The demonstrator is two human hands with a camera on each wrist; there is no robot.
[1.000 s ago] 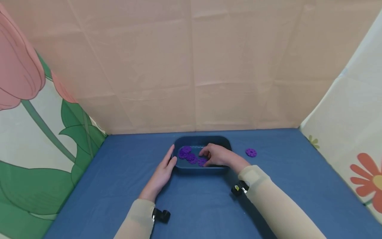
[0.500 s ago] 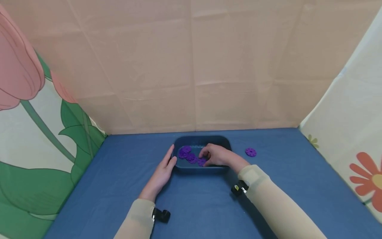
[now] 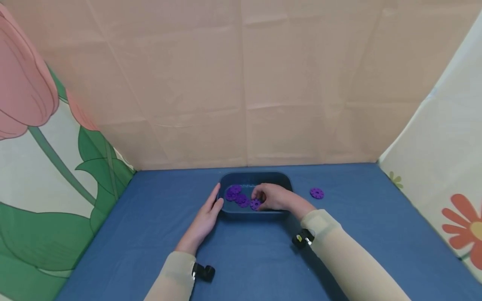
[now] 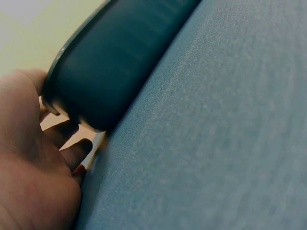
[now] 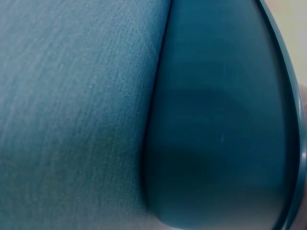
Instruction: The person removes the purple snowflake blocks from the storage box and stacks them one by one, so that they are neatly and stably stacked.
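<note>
A dark blue tray [image 3: 244, 215] lies on the blue cloth, with several purple notched discs [image 3: 235, 189] in its left part. My left hand [image 3: 203, 217] rests against the tray's left end, fingers extended along its side; the left wrist view shows that hand [image 4: 33, 158] at the tray's [image 4: 105, 72] rounded corner. Inside the tray, my right hand [image 3: 275, 196] has its fingers curled down and pinches one purple notched disc [image 3: 255, 204] at its right edge. In the right wrist view the tray's outer wall [image 5: 216, 124] hides nearly all of the hand.
Another purple notched disc [image 3: 316, 193] lies flat on the blue cloth [image 3: 244, 259], right of the tray. A beige sheet [image 3: 241, 83] hangs behind the table. Flower-patterned sheets stand at the left [image 3: 60, 167] and right [image 3: 444, 167].
The disc at my right fingertips has tilted slightly and shows more of its face. Both hands and the tray stay in place.
</note>
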